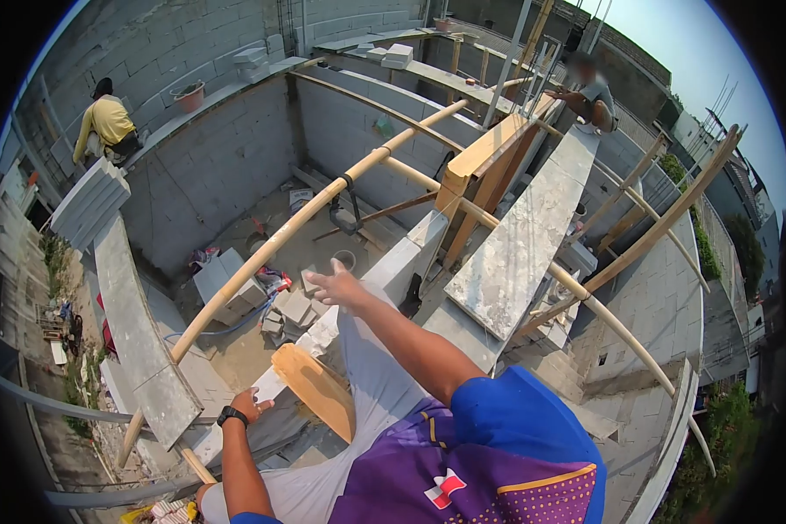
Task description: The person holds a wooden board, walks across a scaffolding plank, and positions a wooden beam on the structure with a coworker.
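Observation:
My right hand [336,286] reaches forward past my knee with its fingers apart and nothing in it. Below it runs the top of a light grey block wall [393,271]. My left hand [251,403], with a black watch [231,416] on the wrist, is low by the wall top, fingers apart and holding nothing. Between my left hand and my leg lies a yellowish wooden board [316,384], tilted across the wall line.
Bamboo poles [266,249] cross the room openings. Plank walkways [528,236] flank me on both sides, and stacked blocks [92,203] stand at left. One person [109,127] works at far left, another crouches [594,96] at upper right. Loose blocks [290,310] lie on the floor below.

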`<action>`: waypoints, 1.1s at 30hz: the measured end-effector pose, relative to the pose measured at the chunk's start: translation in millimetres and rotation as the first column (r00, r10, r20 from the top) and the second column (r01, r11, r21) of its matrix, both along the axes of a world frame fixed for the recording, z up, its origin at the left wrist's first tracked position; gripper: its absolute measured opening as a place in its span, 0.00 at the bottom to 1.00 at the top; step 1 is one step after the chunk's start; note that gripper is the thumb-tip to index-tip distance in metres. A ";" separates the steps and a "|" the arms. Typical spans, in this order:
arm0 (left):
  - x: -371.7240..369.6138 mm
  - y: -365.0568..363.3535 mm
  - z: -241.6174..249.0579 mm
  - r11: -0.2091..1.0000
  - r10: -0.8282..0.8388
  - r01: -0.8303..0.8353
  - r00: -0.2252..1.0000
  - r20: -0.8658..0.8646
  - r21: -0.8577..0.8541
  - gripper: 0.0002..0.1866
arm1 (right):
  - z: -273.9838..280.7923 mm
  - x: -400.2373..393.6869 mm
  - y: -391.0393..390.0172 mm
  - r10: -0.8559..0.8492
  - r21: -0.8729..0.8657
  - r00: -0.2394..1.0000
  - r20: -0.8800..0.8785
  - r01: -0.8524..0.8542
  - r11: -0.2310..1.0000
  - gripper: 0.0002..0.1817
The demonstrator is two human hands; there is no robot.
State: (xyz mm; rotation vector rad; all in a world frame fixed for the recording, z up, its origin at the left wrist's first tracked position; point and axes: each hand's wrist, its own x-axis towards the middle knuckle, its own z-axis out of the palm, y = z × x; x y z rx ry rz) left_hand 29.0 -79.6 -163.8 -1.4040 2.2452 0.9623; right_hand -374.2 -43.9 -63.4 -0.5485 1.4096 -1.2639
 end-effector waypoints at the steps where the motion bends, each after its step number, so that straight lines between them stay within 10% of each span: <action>1: -0.1 -2.3 1.2 1.000 -0.003 0.003 1.000 0.005 -0.004 0.48 | 28.6 -29.2 2.6 -0.102 -0.074 0.995 -0.017 0.100 0.992 0.63; 7: 8.8 -5.6 2.4 0.998 0.048 -0.050 0.997 -0.063 -0.036 0.47 | 117.0 -216.3 39.7 -0.548 -0.154 0.746 -0.378 0.532 0.832 0.59; 13: 14.1 4.0 6.6 0.998 0.054 -0.055 0.998 -0.035 -0.017 0.46 | 157.9 -363.0 115.0 -0.625 -0.125 0.565 -0.539 0.680 0.722 0.65; 16: 16.2 1.3 2.4 0.998 0.061 -0.061 0.998 -0.006 0.005 0.48 | 171.1 -377.9 129.0 -0.655 -0.102 0.504 -0.563 0.744 0.660 0.50; 27: 8.9 5.2 30.1 0.994 0.106 -0.107 0.993 -0.045 -0.020 0.48 | 189.0 -307.5 14.9 0.068 0.326 0.610 -0.790 0.324 0.888 0.27; 33: 14.5 14.1 38.7 0.988 0.146 -0.150 0.984 -0.105 -0.036 0.47 | 178.9 -275.1 -20.2 0.021 0.256 0.686 -0.727 0.243 0.936 0.26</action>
